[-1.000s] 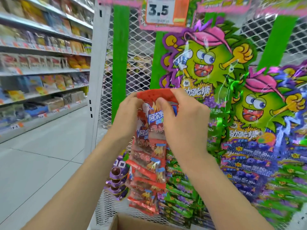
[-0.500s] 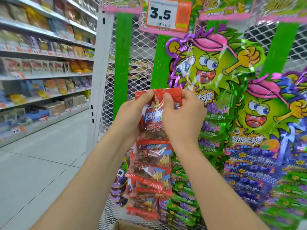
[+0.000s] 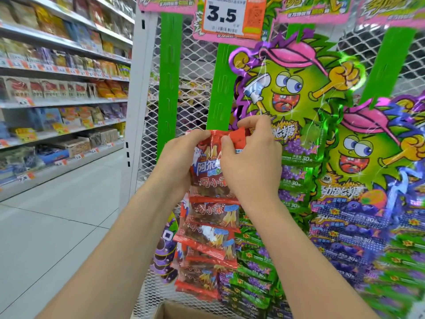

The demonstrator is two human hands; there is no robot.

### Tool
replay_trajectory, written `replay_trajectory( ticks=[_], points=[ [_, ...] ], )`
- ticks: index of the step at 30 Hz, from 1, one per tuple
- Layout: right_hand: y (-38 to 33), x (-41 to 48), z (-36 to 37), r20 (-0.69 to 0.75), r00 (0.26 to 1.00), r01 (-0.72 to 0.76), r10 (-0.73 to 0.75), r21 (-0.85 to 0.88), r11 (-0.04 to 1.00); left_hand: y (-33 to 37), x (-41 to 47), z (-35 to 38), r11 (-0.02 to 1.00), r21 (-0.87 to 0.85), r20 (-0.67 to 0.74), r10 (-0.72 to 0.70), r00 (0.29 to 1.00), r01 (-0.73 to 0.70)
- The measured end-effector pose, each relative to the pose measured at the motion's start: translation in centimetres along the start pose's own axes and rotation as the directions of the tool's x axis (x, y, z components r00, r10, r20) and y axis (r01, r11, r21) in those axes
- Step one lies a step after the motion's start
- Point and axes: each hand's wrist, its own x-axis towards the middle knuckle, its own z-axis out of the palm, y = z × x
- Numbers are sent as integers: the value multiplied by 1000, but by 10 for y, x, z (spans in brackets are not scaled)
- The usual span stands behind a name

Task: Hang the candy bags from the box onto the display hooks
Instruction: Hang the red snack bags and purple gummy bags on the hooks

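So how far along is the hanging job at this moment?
Done: green candy strips and blue ones already hang on the display. In hand: both the left hand and right hand pinch the top of a red strip of bags, raised before the mesh, not yet hooked. Left: hooking it; the box shows only its rim, contents hidden.

The right hand has crumpled the top of the candy strip.

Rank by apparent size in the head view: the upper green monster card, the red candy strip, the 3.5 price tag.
1. upper green monster card, partly covered.
2. red candy strip, not far behind; it hangs nearer the camera, so this gap is unsure.
3. 3.5 price tag, clearly smallest, cut by the top edge.
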Motion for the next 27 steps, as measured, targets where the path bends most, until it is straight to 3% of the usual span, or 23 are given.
replay_trajectory(
  ticks=[6, 14, 27],
  points=[
    [-2, -9, 0, 5, 999, 48, -48, -21, 999, -2, -3, -2, 1000, 10, -7, 29, 1000, -29],
    [-19, 0, 3, -127, 989, 77, -71, 45, 996, 1, -4, -2, 999, -29, 12, 16, 1000, -16],
    [-8, -14, -6, 21, 1000, 6, -4, -95, 995, 0, -12, 0, 997, 47, 9, 64, 998, -64]
  ],
)
